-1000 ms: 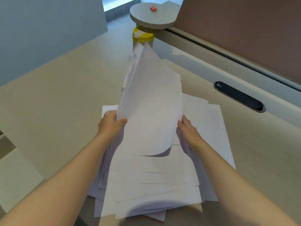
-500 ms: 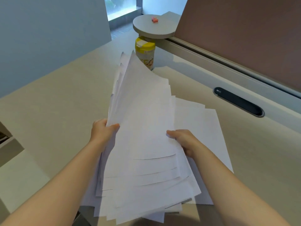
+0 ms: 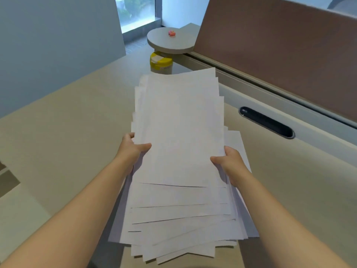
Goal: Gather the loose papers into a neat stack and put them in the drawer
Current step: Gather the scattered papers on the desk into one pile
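Note:
A thick bundle of white papers (image 3: 179,132) is held over the beige desk (image 3: 67,122), its sheets fanned and uneven at the near end. My left hand (image 3: 131,149) grips the bundle's left edge, thumb on top. My right hand (image 3: 228,163) grips the right edge the same way. One or two sheets (image 3: 235,140) stick out to the right under the bundle; whether they lie on the desk I cannot tell. At the far left edge part of a drawer or cabinet top (image 3: 7,182) shows, mostly cut off.
A yellow-lidded canister (image 3: 161,63) stands just beyond the papers' far edge, under a round grey shelf (image 3: 171,42) with a small pink object (image 3: 172,33). A brown partition (image 3: 280,51) runs along the right, with a dark cable slot (image 3: 266,121) in the desk before it.
The sheets stood tilted up and curled a second ago; now they lie flatter as one bundle. Both hands have shifted to grip its side edges with thumbs on top.

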Demonstrator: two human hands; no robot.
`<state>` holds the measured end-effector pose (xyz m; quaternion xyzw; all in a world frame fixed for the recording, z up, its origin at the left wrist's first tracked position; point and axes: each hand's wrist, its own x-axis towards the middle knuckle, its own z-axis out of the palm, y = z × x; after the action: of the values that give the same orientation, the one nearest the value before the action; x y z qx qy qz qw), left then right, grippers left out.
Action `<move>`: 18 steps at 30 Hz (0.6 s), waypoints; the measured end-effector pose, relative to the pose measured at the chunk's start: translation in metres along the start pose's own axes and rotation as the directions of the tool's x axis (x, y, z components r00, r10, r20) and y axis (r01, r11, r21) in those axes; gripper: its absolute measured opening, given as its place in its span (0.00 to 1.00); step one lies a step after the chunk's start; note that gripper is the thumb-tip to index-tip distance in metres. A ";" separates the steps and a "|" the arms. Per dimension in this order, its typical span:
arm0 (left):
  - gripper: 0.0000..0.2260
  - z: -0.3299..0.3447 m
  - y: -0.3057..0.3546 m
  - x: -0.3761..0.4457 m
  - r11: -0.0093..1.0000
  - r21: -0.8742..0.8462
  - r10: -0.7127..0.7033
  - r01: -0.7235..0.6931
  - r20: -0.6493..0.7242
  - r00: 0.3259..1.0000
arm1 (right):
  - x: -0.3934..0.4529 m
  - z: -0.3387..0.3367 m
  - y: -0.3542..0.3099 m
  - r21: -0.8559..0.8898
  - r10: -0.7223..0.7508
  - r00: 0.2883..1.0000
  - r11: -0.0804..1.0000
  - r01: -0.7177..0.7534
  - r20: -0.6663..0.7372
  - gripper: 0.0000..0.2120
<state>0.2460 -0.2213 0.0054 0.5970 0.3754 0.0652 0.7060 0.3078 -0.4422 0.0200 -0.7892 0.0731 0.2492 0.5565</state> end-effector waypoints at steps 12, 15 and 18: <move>0.31 0.047 -0.040 0.015 0.364 0.932 0.034 -0.005 -0.007 0.999 | 0.023 -0.050 0.077 -0.683 0.005 0.981 0.717 -0.139 -0.195 0.25; 0.37 0.036 -0.045 0.018 0.393 0.918 0.031 -0.047 0.037 0.999 | 0.025 -0.046 0.078 -0.722 0.028 0.990 0.682 -0.119 -0.137 0.35; 0.37 0.041 -0.040 0.021 0.499 0.857 0.043 -0.131 0.126 0.991 | 0.034 -0.039 0.073 -0.738 0.004 0.997 0.672 -0.061 -0.078 0.37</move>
<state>0.2716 -0.2533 -0.0396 0.8895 0.2960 -0.1214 0.3262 0.3203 -0.4996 -0.0477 -0.9537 -0.0006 0.2394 0.1821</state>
